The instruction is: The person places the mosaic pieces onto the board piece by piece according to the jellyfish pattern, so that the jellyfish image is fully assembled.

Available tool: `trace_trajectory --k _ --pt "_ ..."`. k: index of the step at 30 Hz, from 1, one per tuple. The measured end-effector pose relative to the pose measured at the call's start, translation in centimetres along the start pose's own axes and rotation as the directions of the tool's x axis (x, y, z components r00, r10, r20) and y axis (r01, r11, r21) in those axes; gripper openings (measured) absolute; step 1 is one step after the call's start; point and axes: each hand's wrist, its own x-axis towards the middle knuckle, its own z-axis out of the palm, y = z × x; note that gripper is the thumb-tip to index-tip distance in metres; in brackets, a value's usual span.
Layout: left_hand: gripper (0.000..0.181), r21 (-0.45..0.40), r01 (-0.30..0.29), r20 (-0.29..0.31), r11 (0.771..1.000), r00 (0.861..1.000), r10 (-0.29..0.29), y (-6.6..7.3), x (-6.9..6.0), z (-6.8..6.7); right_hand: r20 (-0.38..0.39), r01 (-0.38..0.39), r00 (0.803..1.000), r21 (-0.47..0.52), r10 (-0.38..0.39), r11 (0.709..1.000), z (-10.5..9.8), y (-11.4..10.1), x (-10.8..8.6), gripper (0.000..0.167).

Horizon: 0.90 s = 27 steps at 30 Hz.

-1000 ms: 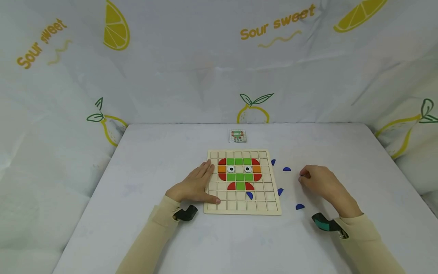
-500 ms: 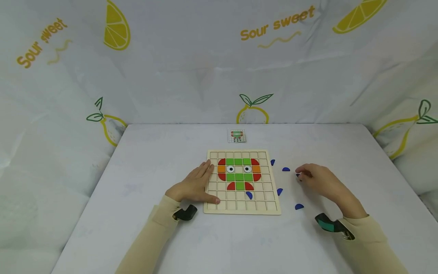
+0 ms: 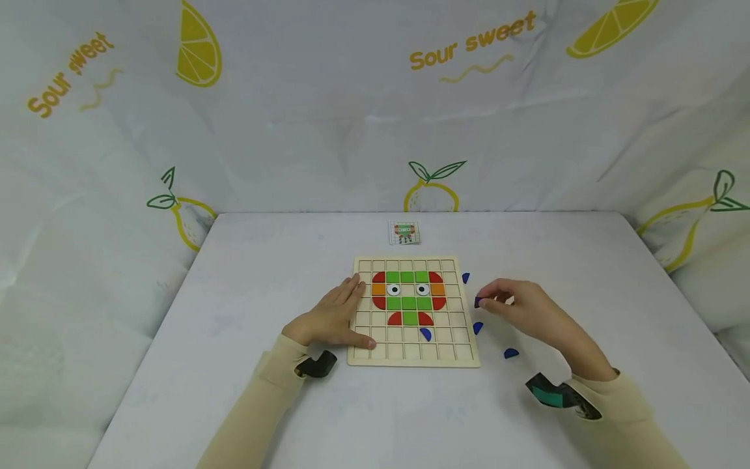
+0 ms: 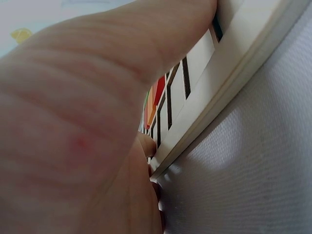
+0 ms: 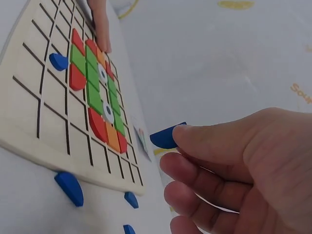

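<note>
My right hand [image 3: 524, 309] is just past the right edge of the wooden grid board [image 3: 457, 352], pinching a blue half-circle tile [image 5: 163, 138] between thumb and index finger. The left hand [image 3: 331, 316] rests on the board's left edge, its fingers extended and thumb spread over the lower squares. Red, orange and green tiles [image 3: 409, 303] and two eye tiles [image 3: 422, 290] form a face on the grid. Below it one blue half-circle tile [image 3: 426, 335] lies at an angle.
Loose blue half-circle tiles lie right of the board: one by its upper corner [image 3: 465, 278], one at its edge [image 3: 478, 327], another lower [image 3: 512, 353]. A further blue tile [image 5: 128, 229] shows in the right wrist view. Behind the board sits a pattern card [image 3: 404, 232].
The right hand has moved left toward the board with the blue half-circle tile, covering a loose tile in the head view. The left hand has stayed in place.
</note>
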Motion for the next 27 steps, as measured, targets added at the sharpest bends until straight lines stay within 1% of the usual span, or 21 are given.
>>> trace_trajectory --k 4,12,17,24,27 --pt "0.122 0.002 0.000 -0.004 1.000 1.000 0.000 0.0 0.0 0.1 0.038 -0.007 0.999 0.022 0.007 1.000 0.7 -1.2 0.0 0.012" --pt "0.122 -0.004 -0.005 -0.008 1.000 1.000 0.005 -0.1 0.1 0.1 0.085 0.019 0.996 0.020 -0.020 1.000 2.1 -2.9 0.0 0.013" --pt "0.122 -0.010 -0.008 -0.005 1.000 1.000 0.008 -0.1 0.1 0.1 0.129 0.003 0.992 0.033 -0.007 0.999 3.1 -3.4 0.3 0.012" --pt "0.122 -0.015 -0.017 -0.016 1.000 1.000 0.016 -0.1 0.2 0.1 0.206 -0.007 0.978 0.038 -0.001 0.999 4.6 -3.5 0.6 0.008" --pt "0.122 -0.003 -0.014 -0.014 1.000 1.000 0.014 -0.1 0.2 0.1 0.234 -0.043 0.972 0.035 0.034 0.998 5.4 -3.7 0.6 0.009"
